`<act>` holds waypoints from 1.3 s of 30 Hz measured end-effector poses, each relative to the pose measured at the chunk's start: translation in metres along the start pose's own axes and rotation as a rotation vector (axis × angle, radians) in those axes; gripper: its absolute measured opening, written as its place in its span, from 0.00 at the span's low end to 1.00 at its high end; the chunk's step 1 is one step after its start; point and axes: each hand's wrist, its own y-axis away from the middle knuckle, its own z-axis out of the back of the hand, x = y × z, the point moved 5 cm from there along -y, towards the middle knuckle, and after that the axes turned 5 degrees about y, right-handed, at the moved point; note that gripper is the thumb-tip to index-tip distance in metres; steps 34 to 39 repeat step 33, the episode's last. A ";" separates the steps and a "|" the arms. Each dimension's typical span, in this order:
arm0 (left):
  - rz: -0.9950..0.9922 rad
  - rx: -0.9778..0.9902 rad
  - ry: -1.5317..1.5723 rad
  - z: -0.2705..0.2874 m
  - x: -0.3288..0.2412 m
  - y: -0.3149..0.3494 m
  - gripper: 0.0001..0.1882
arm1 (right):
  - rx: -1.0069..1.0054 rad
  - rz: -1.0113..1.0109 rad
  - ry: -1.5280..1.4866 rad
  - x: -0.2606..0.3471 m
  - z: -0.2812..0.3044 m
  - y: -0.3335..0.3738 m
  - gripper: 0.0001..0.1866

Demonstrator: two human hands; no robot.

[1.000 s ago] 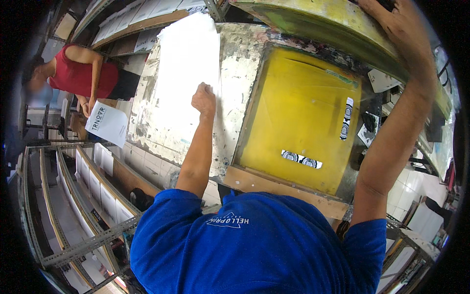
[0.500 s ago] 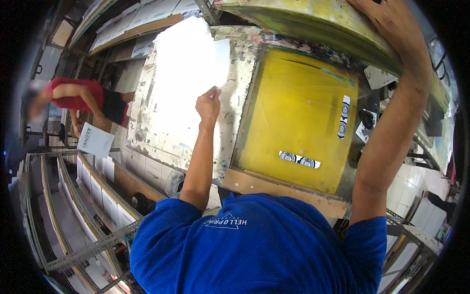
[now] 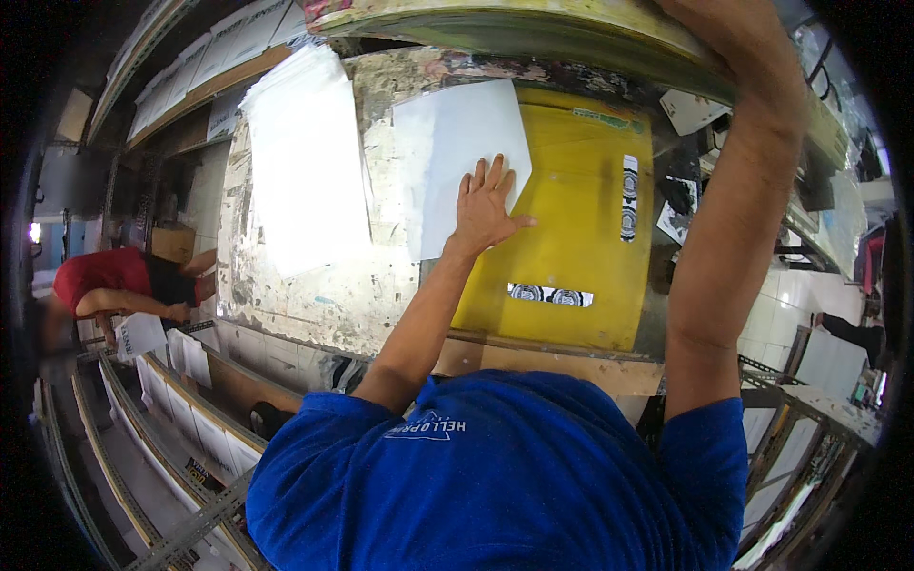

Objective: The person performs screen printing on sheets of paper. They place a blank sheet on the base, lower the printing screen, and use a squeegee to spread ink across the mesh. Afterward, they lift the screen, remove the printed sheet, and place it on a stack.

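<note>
My left hand [image 3: 490,211] lies with fingers spread on a white sheet [image 3: 462,143]. The sheet overlaps the left part of a yellow printing bed [image 3: 562,228] and reaches over the stained tabletop. Two white strips with round black prints are on the yellow bed: an upright strip [image 3: 628,198] on the right and a level strip [image 3: 550,295] toward me. At the far right my raised right hand [image 3: 738,38] grips the edge of a tilted screen printing frame [image 3: 533,36], its fingertips out of sight. A stack of white paper [image 3: 303,171] lies left of the sheet.
A wooden strip [image 3: 533,360] edges the bed on my side. Metal racks with white sheets [image 3: 205,428] stand at the near left, and a shelf [image 3: 219,57] at the far left. Beyond the table's left side, a person in a red top [image 3: 105,285] bends over the racks.
My left hand has brought a sheet from the stack rightward onto the yellow bed, and its fingers have spread. My right hand stays at the frame. The person on the left bends lower.
</note>
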 end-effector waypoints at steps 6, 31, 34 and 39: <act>0.390 0.031 0.574 -0.013 0.017 -0.002 0.23 | 0.006 0.018 -0.119 -0.001 0.009 0.006 0.19; -0.274 0.474 0.117 -0.072 -0.072 -0.009 0.49 | 0.029 0.055 -0.239 -0.014 0.008 0.003 0.17; -0.269 0.501 0.097 -0.072 -0.073 -0.005 0.49 | 0.047 0.034 -0.256 -0.013 0.008 0.003 0.17; -0.269 0.501 0.097 -0.072 -0.073 -0.005 0.49 | 0.047 0.034 -0.256 -0.013 0.008 0.003 0.17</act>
